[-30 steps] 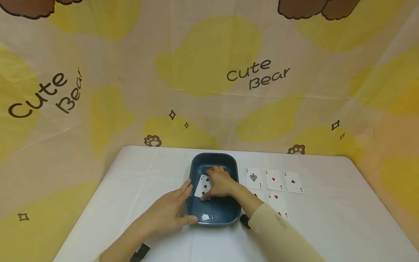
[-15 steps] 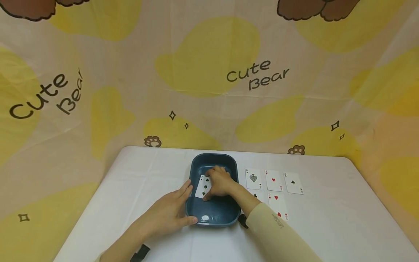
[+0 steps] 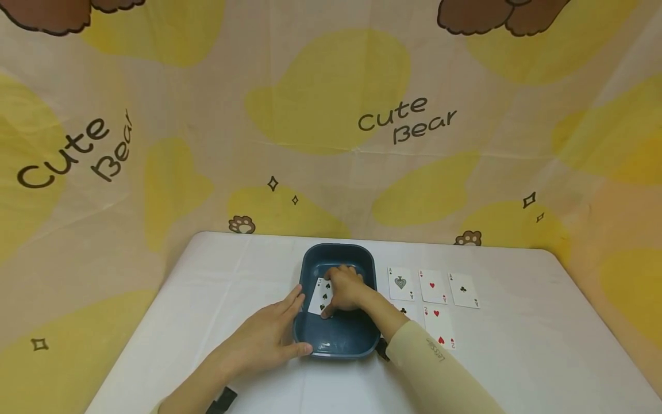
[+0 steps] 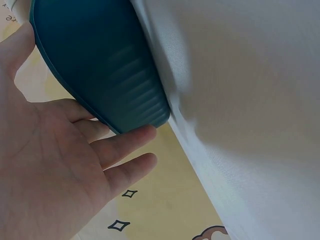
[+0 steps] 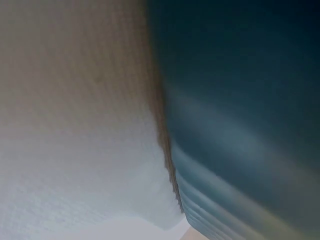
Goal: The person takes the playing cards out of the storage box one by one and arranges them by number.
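Inside a dark blue plastic tray (image 3: 336, 345), my right hand (image 3: 347, 289) reaches down over a playing card (image 3: 319, 298) with spade pips. Thumb and curled fingers hold the card at its near and far edges, and the hand covers its right part. Against the tray's left side lies my left hand (image 3: 274, 328), thumb at the near rim and fingers extended along the wall. The left wrist view shows those fingers (image 4: 125, 145) fairly straight beside the ribbed outer wall. In the right wrist view the tray wall (image 5: 240, 125) hides the right hand.
Right of the tray, the ace of spades (image 3: 400, 284), ace of hearts (image 3: 433, 286) and ace of clubs (image 3: 464, 290) lie face up in a row. Below them are the two of hearts (image 3: 439, 329) and a club card (image 3: 405, 311), partly behind the right arm. A patterned cloth (image 3: 331, 115) hangs behind the white table (image 3: 527, 322).
My right hand and forearm have shifted very slightly, and the card in the tray has moved a touch to the right. The left hand stays at the tray's side.
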Demonstrator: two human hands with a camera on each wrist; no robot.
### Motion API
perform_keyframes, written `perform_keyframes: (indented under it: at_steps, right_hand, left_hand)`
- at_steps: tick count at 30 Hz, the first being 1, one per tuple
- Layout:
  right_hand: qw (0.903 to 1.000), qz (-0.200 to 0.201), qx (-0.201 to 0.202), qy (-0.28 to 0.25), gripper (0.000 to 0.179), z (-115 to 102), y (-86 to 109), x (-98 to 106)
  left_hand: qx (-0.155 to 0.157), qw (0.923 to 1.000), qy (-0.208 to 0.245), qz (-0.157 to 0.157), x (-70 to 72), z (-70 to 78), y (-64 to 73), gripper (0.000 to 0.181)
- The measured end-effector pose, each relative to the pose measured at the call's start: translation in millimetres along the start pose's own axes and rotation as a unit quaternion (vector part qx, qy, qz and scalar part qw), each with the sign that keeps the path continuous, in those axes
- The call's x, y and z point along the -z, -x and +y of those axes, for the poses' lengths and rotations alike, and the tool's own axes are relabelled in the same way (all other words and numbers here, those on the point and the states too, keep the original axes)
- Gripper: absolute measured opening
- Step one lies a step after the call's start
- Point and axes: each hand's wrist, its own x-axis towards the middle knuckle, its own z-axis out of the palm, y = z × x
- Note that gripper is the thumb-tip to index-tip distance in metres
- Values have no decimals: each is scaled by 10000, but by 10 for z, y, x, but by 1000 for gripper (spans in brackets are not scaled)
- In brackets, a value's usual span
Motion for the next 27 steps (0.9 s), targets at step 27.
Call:
perform_keyframes:
  at_steps: [27]
  right_hand:
    - [9993,64,-241,-277,88,-67,29,-19]
  left_hand:
    - [18,10000,-71,0,-15,-6,-8,101]
